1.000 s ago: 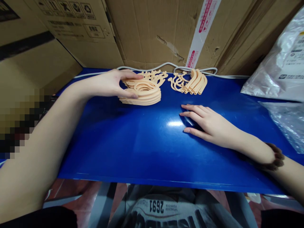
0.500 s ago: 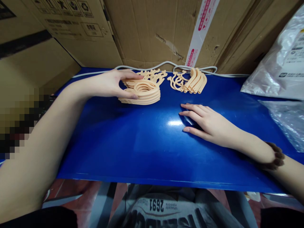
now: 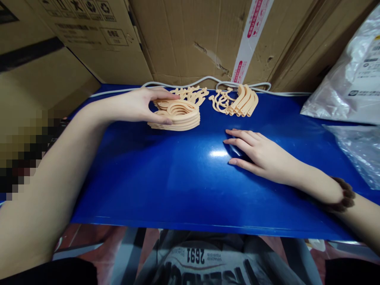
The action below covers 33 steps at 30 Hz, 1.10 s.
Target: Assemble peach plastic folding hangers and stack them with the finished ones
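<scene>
My left hand (image 3: 139, 105) reaches in from the left and grips the left end of a stack of curved beige plastic pieces (image 3: 185, 120). Its thumb lies along the near side, and the fingers rest over the far side. Just behind that stack is a heap of thin beige pieces with knobbed ends (image 3: 197, 93). My right hand (image 3: 252, 152) rests on the blue tabletop (image 3: 166, 178) with its fingers apart and nothing in them. Beyond it lie several small beige hooks (image 3: 219, 102) beside a row of bent beige arms (image 3: 245, 102).
Cardboard boxes (image 3: 184, 35) stand along the back and left edges. A white cable (image 3: 190, 83) runs along the rear of the table. Clear plastic bags (image 3: 341, 87) take up the right side. Below the front edge, my lap shows in grey printed cloth (image 3: 204, 261).
</scene>
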Each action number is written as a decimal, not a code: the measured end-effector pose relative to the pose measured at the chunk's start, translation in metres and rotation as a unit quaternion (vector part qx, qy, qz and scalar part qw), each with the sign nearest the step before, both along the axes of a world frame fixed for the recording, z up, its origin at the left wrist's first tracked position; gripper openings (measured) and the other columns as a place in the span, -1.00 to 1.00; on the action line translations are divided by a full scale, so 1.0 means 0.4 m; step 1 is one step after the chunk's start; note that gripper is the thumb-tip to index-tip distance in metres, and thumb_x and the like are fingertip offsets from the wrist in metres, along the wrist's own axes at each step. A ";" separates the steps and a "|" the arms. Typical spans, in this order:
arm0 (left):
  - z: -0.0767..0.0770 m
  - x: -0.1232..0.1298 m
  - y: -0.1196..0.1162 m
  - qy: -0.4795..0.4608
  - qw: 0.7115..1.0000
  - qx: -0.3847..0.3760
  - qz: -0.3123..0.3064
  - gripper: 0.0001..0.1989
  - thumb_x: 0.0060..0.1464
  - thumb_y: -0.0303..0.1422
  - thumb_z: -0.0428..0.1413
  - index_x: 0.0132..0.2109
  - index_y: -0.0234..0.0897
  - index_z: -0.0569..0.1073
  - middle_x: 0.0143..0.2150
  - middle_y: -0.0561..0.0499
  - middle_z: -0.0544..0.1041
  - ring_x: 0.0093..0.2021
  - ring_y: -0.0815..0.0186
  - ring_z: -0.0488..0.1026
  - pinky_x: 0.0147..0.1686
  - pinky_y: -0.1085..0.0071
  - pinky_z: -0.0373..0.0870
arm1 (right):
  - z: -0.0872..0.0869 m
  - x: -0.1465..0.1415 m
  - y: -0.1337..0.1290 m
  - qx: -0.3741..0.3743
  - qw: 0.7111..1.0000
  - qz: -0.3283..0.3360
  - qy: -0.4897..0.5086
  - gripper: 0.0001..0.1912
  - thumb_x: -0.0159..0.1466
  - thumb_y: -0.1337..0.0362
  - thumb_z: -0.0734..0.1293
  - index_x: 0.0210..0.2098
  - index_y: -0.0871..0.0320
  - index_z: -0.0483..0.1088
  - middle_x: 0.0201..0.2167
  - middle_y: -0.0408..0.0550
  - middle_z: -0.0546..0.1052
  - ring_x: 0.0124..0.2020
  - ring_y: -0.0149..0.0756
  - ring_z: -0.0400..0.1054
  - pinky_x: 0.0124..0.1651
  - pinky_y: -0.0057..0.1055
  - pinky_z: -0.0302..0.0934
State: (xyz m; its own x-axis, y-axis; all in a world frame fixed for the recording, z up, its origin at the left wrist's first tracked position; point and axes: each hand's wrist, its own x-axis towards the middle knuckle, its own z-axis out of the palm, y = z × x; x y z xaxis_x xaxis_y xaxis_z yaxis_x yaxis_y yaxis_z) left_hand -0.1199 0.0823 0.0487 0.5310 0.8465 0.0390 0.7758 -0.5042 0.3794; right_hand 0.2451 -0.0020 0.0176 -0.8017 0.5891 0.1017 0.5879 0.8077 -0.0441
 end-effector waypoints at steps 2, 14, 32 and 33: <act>0.011 0.014 -0.025 -0.002 1.000 -0.004 0.021 -0.18 0.00 0.10 0.23 0.30 -0.25 0.34 0.29 -0.03 0.38 0.17 0.06 0.37 0.25 0.00 0.26 | 0.000 0.000 -0.001 0.003 1.000 0.000 0.000 -0.46 0.43 -0.02 0.15 0.21 0.22 0.30 0.33 0.23 0.27 0.29 0.05 0.23 0.23 0.01 0.20; 0.013 0.029 -0.050 0.020 0.998 -0.029 0.052 -0.12 -0.04 0.07 0.18 0.38 -0.12 0.22 0.38 -0.01 0.26 0.32 0.03 0.25 0.33 0.12 0.10 | -0.007 -0.001 0.000 0.012 1.000 -0.001 -0.004 -0.45 0.44 -0.03 0.13 0.22 0.23 0.29 0.33 0.24 0.27 0.29 0.05 0.22 0.24 0.00 0.19; 0.000 0.033 -0.043 0.033 0.998 -0.015 0.048 -0.11 -0.06 0.06 0.18 0.38 -0.16 0.22 0.38 -0.02 0.27 0.31 0.06 0.26 0.33 0.15 0.08 | -0.009 -0.002 -0.003 0.023 1.000 0.005 0.001 -0.47 0.45 0.00 0.13 0.21 0.24 0.29 0.32 0.25 0.28 0.29 0.05 0.23 0.23 -0.01 0.21; 0.000 0.034 -0.044 0.033 0.998 -0.015 0.048 -0.11 -0.06 0.06 0.18 0.38 -0.16 0.22 0.38 -0.01 0.27 0.31 0.06 0.26 0.34 0.15 0.08 | -0.009 -0.002 -0.003 0.023 1.000 0.005 0.001 -0.47 0.45 0.00 0.13 0.21 0.24 0.30 0.32 0.25 0.28 0.29 0.05 0.23 0.23 -0.01 0.21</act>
